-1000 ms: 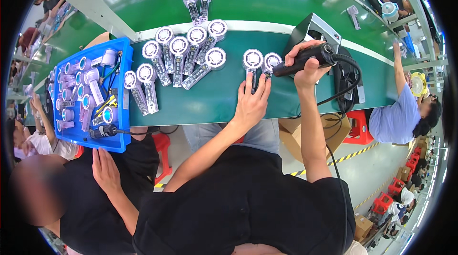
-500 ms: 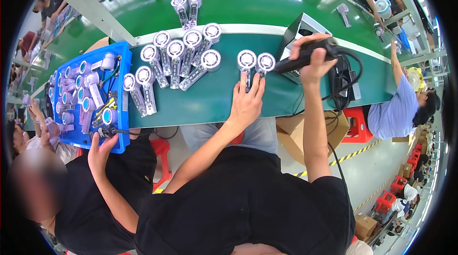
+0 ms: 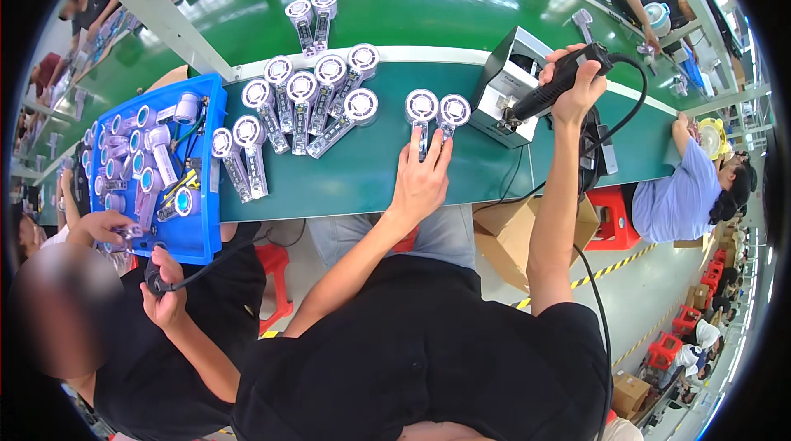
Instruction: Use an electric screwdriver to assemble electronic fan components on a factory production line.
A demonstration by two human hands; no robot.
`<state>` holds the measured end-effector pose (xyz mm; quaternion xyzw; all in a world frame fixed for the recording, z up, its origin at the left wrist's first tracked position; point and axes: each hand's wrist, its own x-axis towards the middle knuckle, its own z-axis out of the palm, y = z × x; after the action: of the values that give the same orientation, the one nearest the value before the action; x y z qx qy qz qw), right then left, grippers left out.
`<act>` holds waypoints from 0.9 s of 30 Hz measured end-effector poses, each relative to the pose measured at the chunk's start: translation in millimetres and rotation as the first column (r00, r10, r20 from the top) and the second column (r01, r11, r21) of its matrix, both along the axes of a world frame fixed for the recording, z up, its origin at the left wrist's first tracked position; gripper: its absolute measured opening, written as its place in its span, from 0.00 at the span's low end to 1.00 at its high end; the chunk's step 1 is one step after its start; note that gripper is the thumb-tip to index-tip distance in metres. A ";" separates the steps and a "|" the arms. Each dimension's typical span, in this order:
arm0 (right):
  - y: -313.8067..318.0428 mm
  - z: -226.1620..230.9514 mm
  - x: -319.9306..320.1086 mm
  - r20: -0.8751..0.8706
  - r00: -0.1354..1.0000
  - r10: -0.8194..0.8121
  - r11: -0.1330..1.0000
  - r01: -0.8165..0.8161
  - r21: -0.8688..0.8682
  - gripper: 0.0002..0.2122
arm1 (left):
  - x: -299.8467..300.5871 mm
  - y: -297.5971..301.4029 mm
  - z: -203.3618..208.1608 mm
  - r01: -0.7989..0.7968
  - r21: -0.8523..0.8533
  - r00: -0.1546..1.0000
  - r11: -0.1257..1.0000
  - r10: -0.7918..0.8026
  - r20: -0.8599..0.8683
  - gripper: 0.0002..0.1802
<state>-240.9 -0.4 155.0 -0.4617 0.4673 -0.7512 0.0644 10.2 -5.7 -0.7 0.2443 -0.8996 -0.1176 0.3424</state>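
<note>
Over there a green bench [image 3: 346, 190] stretches out under the left hand [image 3: 422, 181]; two fans [image 3: 421, 106] lie beneath its fingers, eight more fans [image 3: 302, 86] sprawl off to its left, a blue tray [image 3: 216, 132] sits farther left, and a box [image 3: 503, 95] stands to its right, nearer the right hand [image 3: 579, 93]

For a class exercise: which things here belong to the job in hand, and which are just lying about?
Likely job things:
black corded tool in the right hand
two round-headed units at the left hand
grouped units to their left
machine at the tool's tip

Likely lying about:
cardboard box below the bench
red stool
</note>
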 end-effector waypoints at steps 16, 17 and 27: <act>-23.3 -16.4 84.9 0.062 0.941 0.333 0.938 -0.324 -0.122 0.35 | 1.2 0.0 0.3 -0.009 0.009 1.000 1.000 0.010 -0.012 0.30; -27.3 -19.4 87.3 0.033 0.944 0.328 0.940 -0.323 -0.109 0.35 | 1.4 -0.8 0.0 -0.009 0.012 1.000 1.000 0.009 -0.015 0.30; -41.3 -31.5 99.9 -0.031 0.942 0.334 0.941 -0.335 -0.053 0.34 | 1.9 0.2 1.9 -0.017 0.012 0.999 1.000 0.017 -0.044 0.31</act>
<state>-141.0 -41.7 123.5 -0.5440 0.3612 -0.7374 0.1728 12.1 -5.4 1.1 0.2512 -0.8890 -0.1253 0.3617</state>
